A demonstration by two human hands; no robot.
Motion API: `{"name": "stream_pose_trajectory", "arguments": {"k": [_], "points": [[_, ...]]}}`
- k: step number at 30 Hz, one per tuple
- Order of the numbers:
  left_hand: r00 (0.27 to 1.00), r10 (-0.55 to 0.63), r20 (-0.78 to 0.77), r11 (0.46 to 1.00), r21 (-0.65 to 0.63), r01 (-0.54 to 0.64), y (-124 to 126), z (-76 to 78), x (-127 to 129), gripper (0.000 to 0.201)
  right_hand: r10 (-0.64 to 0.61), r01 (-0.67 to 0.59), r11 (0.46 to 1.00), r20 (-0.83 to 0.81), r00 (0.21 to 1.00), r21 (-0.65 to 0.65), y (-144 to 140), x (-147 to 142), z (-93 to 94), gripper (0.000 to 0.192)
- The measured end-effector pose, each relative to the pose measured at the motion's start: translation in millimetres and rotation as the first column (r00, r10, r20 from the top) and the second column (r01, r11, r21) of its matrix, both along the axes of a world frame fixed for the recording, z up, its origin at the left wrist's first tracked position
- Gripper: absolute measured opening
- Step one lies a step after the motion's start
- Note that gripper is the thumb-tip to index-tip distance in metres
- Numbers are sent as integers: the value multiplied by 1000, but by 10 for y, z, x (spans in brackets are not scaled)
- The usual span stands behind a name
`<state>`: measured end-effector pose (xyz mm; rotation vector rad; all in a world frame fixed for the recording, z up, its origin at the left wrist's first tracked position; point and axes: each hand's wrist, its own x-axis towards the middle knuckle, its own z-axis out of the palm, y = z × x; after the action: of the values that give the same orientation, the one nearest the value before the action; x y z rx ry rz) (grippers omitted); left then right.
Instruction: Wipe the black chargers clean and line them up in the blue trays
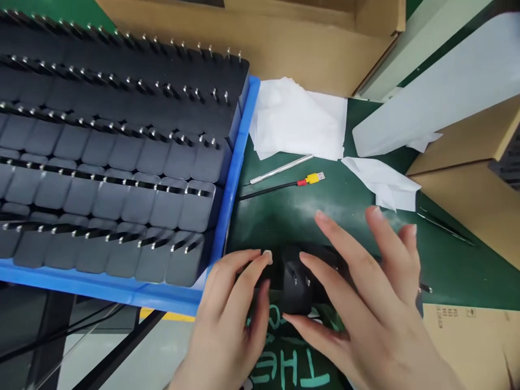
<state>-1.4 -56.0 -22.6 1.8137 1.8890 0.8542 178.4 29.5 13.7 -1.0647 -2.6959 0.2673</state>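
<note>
My right hand (365, 298) has its thumb and index finger on opposite edges of a black power adapter (296, 281) with small white markings and a slot on its face. Its other fingers are spread out. Just to the left, my left hand (233, 311) is half curled, thumb and fingertips apart, with nothing visible between them. Behind my right fingers lies another dark object, mostly hidden. A metal pin tip (426, 288) shows beyond that hand. On the left stands a blue tray (233, 197) filled with rows of black power adapters (195, 206), their metal prongs up.
On the green mat (268, 222) lie a silver pen-like tool (280, 169), a black cable with a yellow USB plug (314, 178), white sheets (298, 122) and tweezers (444, 226). Cardboard boxes (292, 51) stand behind and at right. A cardboard sheet (471, 341) lies front right.
</note>
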Motion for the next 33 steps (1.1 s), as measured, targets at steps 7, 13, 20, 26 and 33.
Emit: {"name": "stream_pose_trajectory", "arguments": {"k": [7,13,20,26,33], "points": [[792,-210,573,970,21,243,-149,380,-130,60,70,-46,994,-245,967,100,-73,-4,522,34],[682,-408,607,908,348,233,-69,711,-138,60,223,-265,964,-611,760,23,-62,-8,769,68],[791,-460,404,835,501,229,-105,1022,-152,62,283,-326,940,-775,566,105,-138,-15,876,86],[736,-498,458,815,538,216,-177,1097,-127,60,292,-213,956,-738,609,202,-257,-11,932,82],[711,-534,458,782,587,209,-249,1056,-175,59,369,-194,926,-671,643,323,-328,-85,997,77]]}}
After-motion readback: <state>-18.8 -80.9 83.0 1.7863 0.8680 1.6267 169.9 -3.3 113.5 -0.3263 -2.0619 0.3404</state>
